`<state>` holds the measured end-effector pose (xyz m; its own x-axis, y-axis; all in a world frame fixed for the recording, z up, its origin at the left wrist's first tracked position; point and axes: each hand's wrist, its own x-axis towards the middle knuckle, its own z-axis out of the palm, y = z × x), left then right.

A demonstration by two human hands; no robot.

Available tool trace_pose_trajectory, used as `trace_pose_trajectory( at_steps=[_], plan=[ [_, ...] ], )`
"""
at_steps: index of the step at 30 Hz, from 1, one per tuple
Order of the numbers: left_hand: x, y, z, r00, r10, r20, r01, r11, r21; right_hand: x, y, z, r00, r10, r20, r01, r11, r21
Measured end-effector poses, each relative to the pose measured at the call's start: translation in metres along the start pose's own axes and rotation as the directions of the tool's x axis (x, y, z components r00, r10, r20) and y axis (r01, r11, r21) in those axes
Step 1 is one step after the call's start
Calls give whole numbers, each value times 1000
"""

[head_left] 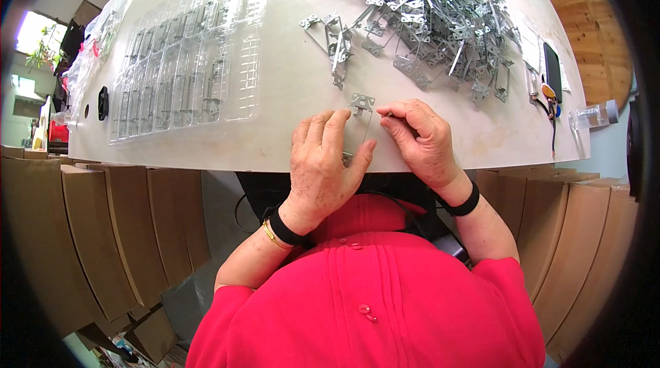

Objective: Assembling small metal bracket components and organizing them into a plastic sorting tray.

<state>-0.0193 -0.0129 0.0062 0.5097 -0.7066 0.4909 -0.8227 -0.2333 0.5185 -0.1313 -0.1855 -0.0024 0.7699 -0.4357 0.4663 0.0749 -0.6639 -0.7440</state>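
My left hand (322,160) is closed around a thin metal bracket (361,102) near the table's front edge. The bracket's flat plate, with holes in it, shows beyond the fingertips, and a thin rod runs down from it toward my thumb. My fingers cover part of its lower end. Just to the right, my right hand (421,140) pinches thumb and forefinger together beside the rod. A small dark bit shows at those fingertips, too small to name. A few loose metal brackets (335,45) lie on the table beyond my hands.
A large heap of metal brackets (440,21) covers the far right of the white table (282,120). Clear plastic trays (237,96) with metal parts lie at left, near a small black object (103,103). At right are a dark phone-like slab (552,72), pliers-like tool (548,92) and clear tube (592,115).
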Motion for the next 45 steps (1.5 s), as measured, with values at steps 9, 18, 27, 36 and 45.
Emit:
trace_pose_trajectory(
  at_steps=[9,18,27,36,45],
  plan=[
    [-5,-4,2,999,26,24,-27,998,52,-5,-4,-2,990,138,-9,-137,989,48],
    [-3,1,-3,999,44,13,-43,998,-48,-7,5,-3,987,44,-152,-26,992,121],
    [-1,6,-8,997,38,68,-27,988,-151,-5,2,-1,991,68,-117,-51,988,143],
    [2,6,-8,995,65,74,-53,985,-161,-4,2,-2,994,67,-82,-60,994,90],
    [2,7,-8,993,71,92,-56,986,-155,-3,0,-2,994,84,-74,-78,993,84]
  ],
)
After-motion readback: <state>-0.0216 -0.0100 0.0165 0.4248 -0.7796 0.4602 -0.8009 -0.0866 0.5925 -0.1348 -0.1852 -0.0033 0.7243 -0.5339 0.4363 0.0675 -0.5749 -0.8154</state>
